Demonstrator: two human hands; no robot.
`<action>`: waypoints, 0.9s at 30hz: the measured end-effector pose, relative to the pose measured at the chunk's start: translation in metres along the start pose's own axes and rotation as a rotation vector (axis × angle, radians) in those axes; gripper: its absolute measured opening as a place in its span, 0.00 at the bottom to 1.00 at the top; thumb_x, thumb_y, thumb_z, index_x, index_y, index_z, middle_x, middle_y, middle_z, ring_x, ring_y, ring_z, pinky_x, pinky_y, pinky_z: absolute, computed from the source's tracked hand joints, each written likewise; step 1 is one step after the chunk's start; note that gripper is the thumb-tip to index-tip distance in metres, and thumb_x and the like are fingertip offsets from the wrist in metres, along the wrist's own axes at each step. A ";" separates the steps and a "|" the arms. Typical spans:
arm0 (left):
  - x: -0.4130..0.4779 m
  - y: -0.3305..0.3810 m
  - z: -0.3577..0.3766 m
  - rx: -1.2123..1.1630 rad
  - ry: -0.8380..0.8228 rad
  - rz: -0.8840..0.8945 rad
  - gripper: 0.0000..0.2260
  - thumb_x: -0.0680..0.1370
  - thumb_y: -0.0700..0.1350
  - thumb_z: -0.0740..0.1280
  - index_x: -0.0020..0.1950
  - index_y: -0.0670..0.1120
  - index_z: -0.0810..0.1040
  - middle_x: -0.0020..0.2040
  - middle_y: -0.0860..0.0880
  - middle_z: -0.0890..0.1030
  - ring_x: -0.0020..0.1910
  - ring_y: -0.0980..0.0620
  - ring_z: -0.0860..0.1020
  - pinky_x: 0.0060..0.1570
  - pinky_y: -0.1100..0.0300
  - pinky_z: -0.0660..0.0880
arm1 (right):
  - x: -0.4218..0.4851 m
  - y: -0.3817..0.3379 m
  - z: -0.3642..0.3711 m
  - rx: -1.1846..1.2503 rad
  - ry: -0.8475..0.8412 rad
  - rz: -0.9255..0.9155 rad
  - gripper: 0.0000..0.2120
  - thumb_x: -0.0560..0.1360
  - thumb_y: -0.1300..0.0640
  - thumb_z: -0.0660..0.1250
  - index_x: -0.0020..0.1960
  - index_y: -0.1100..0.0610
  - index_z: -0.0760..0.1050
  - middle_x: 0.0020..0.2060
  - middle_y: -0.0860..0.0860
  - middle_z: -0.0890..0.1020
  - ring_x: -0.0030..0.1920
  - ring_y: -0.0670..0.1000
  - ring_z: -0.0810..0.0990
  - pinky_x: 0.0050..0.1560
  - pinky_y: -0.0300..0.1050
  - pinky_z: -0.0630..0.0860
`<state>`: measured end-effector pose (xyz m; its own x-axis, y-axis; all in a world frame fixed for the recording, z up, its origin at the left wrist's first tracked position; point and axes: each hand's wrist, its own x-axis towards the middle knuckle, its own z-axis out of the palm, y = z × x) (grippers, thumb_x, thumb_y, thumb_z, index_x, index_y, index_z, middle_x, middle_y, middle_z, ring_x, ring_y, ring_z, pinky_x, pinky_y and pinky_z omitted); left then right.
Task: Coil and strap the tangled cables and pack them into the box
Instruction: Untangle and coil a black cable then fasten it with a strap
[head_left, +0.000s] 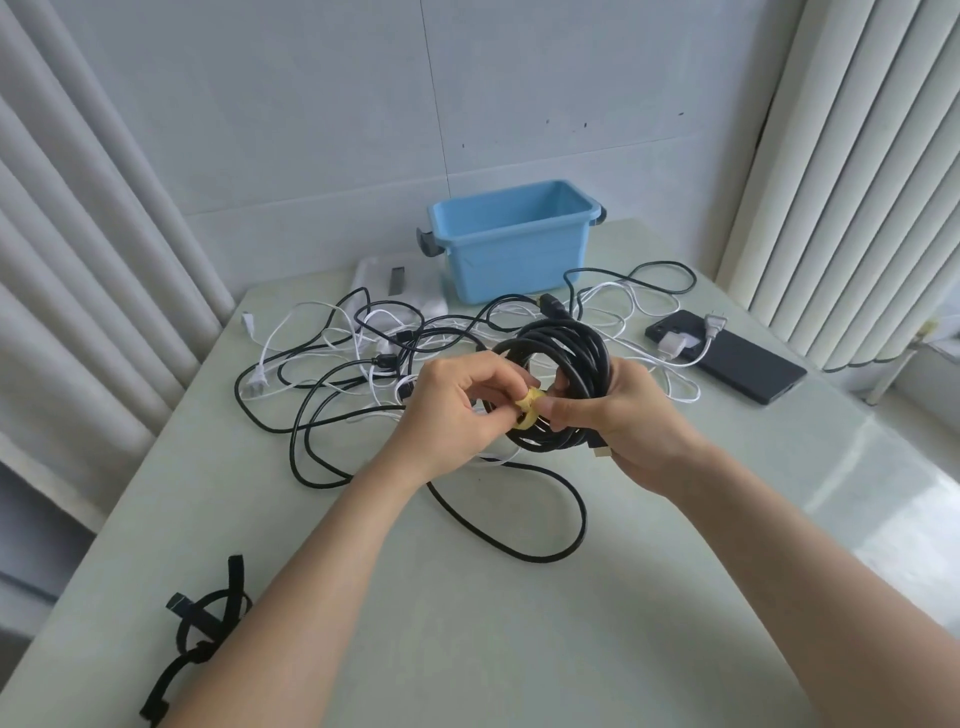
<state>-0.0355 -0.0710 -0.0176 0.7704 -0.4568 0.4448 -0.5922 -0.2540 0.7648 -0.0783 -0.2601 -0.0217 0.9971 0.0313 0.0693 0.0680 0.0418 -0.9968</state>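
Over table centre, both hands are held off the surface with the coiled black cable (571, 353) between them.

- right hand (631, 415): fingers curled round the coil's 4 o'clock side, gripping the bundle. Thumb and forefinger tips also sit on the yellow strap (530, 410). One connector end (601, 451) sticks out under the palm.
- left hand (457, 410): fingers curled, thumb and fingertips pinching the yellow strap from the 9 o'clock side.
- the strap is looped round the turns at the coil's 7 o'clock edge. Can't tell if it's fastened.
- blue box (511, 249): 12 o'clock, at the far table edge. It's upright, lid off, dark latches on both ends. Can't see the bottom from this angle. The coil is well apart from it, not packed.
- loose cables (384, 361): a black and white tangle spread on the table (467, 649) from 10 to 2 o'clock, behind and under the hands. One black loop (545, 551) runs out toward 6 o'clock.
- clear lid (384, 291): 11 o'clock, lying flat just beside the box.
- black slab (737, 364): 2 o'clock, flat on the table, with a white plug (675, 343) and its lead lying across the near end.
- black straps (208, 629): 7 o'clock, a small pile near the table edge, partly behind the left forearm.
- pale curtains (78, 260) hang on both sides.
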 end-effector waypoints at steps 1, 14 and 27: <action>0.000 0.000 0.000 -0.011 -0.004 -0.028 0.10 0.70 0.27 0.73 0.41 0.42 0.82 0.45 0.48 0.86 0.42 0.50 0.85 0.48 0.54 0.83 | -0.002 -0.001 0.000 -0.003 0.007 -0.013 0.14 0.65 0.65 0.79 0.41 0.66 0.74 0.32 0.60 0.78 0.33 0.55 0.75 0.34 0.45 0.69; -0.002 0.007 0.008 0.174 0.214 0.011 0.09 0.70 0.30 0.74 0.44 0.42 0.86 0.38 0.52 0.86 0.37 0.58 0.84 0.42 0.65 0.81 | -0.005 -0.004 0.006 -0.081 0.031 -0.075 0.08 0.61 0.64 0.74 0.34 0.58 0.75 0.32 0.59 0.78 0.32 0.55 0.70 0.27 0.43 0.60; 0.003 0.025 -0.003 -0.327 0.201 -0.204 0.11 0.76 0.29 0.70 0.41 0.41 0.72 0.39 0.40 0.85 0.46 0.47 0.86 0.38 0.60 0.80 | 0.002 0.006 0.002 0.028 0.019 -0.076 0.06 0.65 0.63 0.72 0.35 0.54 0.77 0.29 0.55 0.77 0.33 0.53 0.75 0.37 0.47 0.69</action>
<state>-0.0473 -0.0763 0.0048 0.9139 -0.2417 0.3263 -0.3417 -0.0238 0.9395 -0.0758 -0.2577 -0.0271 0.9896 0.0082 0.1435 0.1426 0.0709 -0.9872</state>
